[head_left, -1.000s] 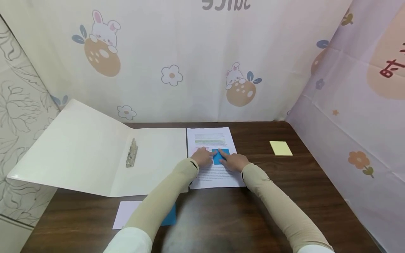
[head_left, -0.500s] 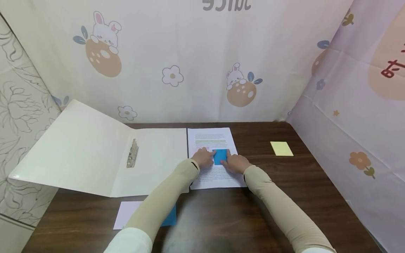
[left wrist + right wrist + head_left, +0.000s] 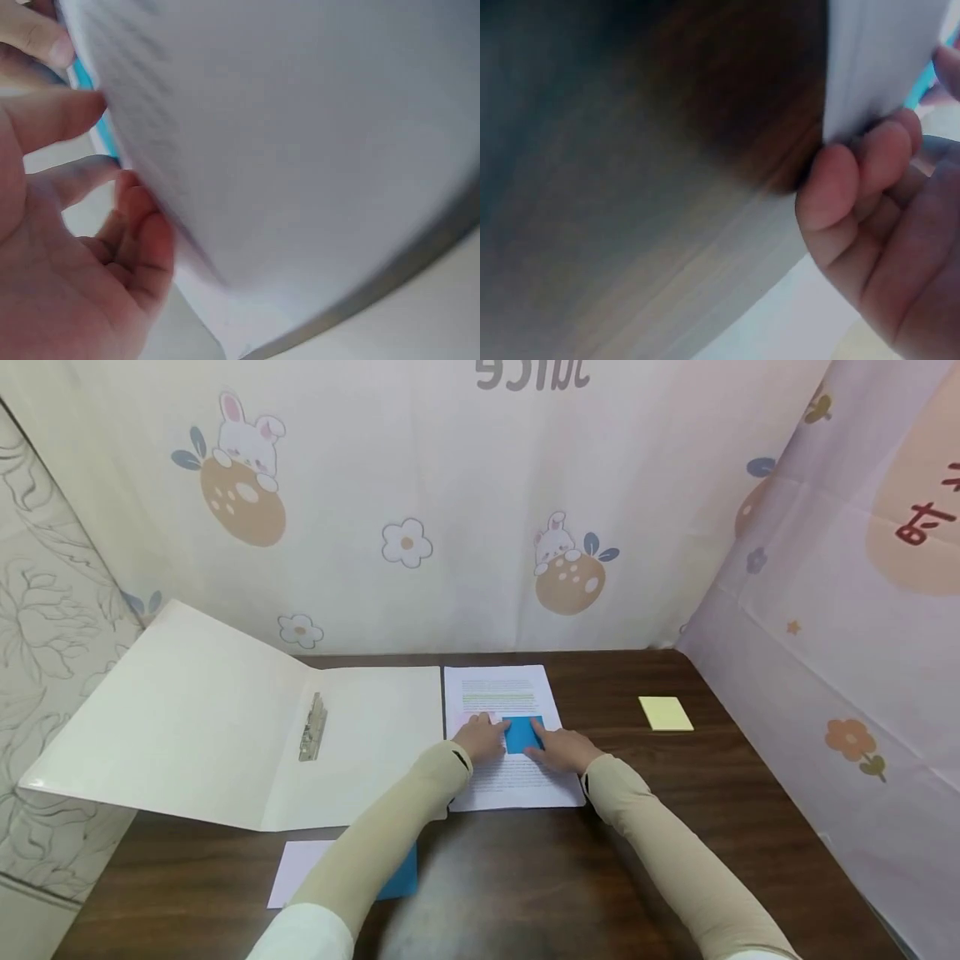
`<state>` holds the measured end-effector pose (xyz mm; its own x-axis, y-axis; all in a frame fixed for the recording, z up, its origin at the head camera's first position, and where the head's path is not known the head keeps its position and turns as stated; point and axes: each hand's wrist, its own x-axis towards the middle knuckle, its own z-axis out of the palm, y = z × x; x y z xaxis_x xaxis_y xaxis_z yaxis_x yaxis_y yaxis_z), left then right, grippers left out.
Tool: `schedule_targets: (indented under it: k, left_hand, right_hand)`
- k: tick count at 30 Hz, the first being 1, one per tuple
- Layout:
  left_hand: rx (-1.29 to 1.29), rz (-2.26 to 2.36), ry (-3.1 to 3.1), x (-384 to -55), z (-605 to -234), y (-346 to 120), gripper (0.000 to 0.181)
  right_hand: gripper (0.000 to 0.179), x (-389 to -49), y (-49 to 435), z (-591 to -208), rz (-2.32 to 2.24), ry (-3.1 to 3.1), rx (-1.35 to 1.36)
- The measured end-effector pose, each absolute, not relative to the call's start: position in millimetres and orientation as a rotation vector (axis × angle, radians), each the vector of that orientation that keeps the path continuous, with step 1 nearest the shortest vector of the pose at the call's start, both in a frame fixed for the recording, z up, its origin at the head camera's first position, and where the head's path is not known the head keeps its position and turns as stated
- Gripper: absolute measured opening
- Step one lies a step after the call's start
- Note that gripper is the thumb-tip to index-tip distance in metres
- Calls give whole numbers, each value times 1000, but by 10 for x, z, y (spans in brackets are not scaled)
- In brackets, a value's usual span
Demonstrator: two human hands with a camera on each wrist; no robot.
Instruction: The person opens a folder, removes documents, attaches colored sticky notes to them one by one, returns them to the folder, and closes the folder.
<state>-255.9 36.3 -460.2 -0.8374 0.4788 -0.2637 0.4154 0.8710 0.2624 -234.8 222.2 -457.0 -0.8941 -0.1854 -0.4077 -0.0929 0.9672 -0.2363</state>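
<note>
A small blue sticky note (image 3: 522,737) lies on a printed sheet of paper (image 3: 517,789), the top of a stack, right of the binder. My left hand (image 3: 482,739) rests on the sheet, its thumb and forefinger reaching the note's left edge. At the note's right side, my right hand (image 3: 566,750) touches it with an extended forefinger and thumb. In the left wrist view, the remaining fingers (image 3: 139,240) curl loosely against the paper. The right wrist view shows curled fingers (image 3: 829,187) beside the stack's edge. Most of the note is hidden in both wrist views.
An open white ring binder (image 3: 375,735) with a metal clip (image 3: 312,727) lies on the left, its cover (image 3: 172,718) raised. A yellow sticky pad (image 3: 665,713) sits on the dark table (image 3: 525,885) at right. Lilac (image 3: 296,868) and blue (image 3: 401,877) sheets lie partly under my left forearm.
My right forefinger has slid rightward across the note from its upper middle to its right side, and the right hand has shifted slightly right. My left hand stays nearly still.
</note>
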Motion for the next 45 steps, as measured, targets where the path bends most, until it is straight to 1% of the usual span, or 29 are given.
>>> schedule_targets:
  k: [2,5,7,11,12,13,16,20,22,26,32,35,41,45]
  left_hand:
    - [681,279,2696,-2523,-4589,354,57]
    - [709,300,2670,-2451,-4553,328,58]
    - [748,301,2669,-2395,-4545,301,56]
    - [843,241,2694,-2245,-4563,239,55]
    - [858,225,2700,-2208,-4569,226,54]
    - [870,209,2706,-2171,-4574,214,55]
    - [891,165,2719,-2073,-4597,182,56]
    - [951,129,2721,-1962,-4604,161,60]
    - [991,117,2721,-1919,-4594,161,63]
    - [1045,87,2734,-1874,-4584,168,68]
    - [1066,99,2752,-1874,-4562,160,69]
    - [1062,127,2737,-1885,-4539,145,62]
    - [1079,204,2728,-1883,-4472,140,36]
    - [1073,269,2775,-1854,-4454,145,24]
  right_hand:
    - [73,-2324,2253,-4570,-354,2667,-190]
    - [65,-2283,2308,-4555,-444,2691,-183]
    - [56,-2265,2343,-4535,-488,2733,-176]
    - [28,-2242,2403,-4477,-596,2812,-120]
    - [22,-2239,2417,-4468,-617,2827,-99]
    - [21,-2235,2430,-4460,-642,2837,-77]
    - [26,-2220,2466,-4455,-685,2851,-33]
    - [21,-2201,2500,-4459,-699,2859,-34]
    - [21,-2196,2514,-4453,-691,2860,-44]
    - [26,-2189,2547,-4418,-666,2852,-54]
    - [27,-2180,2628,-4400,-655,2849,-44]
    - [28,-2179,2673,-4415,-641,2845,-58]
    - [30,-2183,2746,-4444,-585,2855,-65]
    - [30,-2188,2758,-4450,-573,2857,-72]
